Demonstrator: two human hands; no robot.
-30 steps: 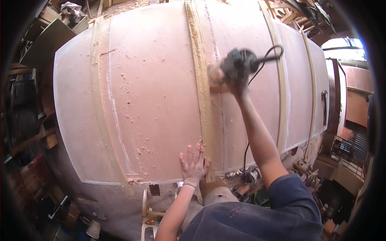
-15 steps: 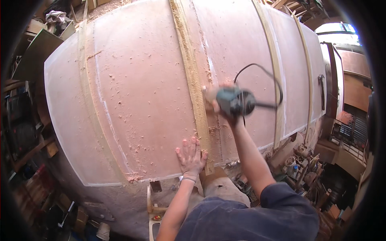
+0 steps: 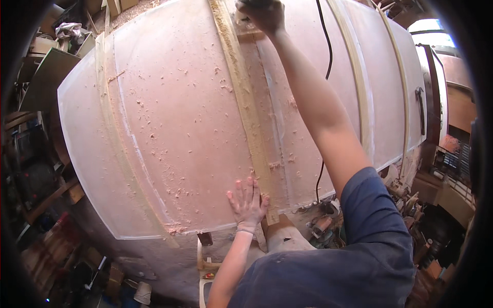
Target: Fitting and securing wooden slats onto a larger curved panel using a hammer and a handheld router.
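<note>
My right hand grips a dark power tool at the top of the view, with my arm stretched over the pale pink panel. The tool's base sits just right of the middle wooden strip; much of its body is hidden by my hand or cut off by the frame edge. My left hand lies open, fingers spread, on the panel's near part, its thumb against that strip. Wood shavings are scattered over the panel. A black cord runs down across the panel to the right of my arm.
Other wooden strips cross the panel, and a hammer lies near its right end. Boards and scrap crowd the left side. Cluttered tools and materials fill the floor below the panel's near edge, with more boards at right.
My right hand and the tool moved down along the middle strip, then far up toward the panel's far edge. The cord now hangs straighter. My left hand stays spread beside the strip.
</note>
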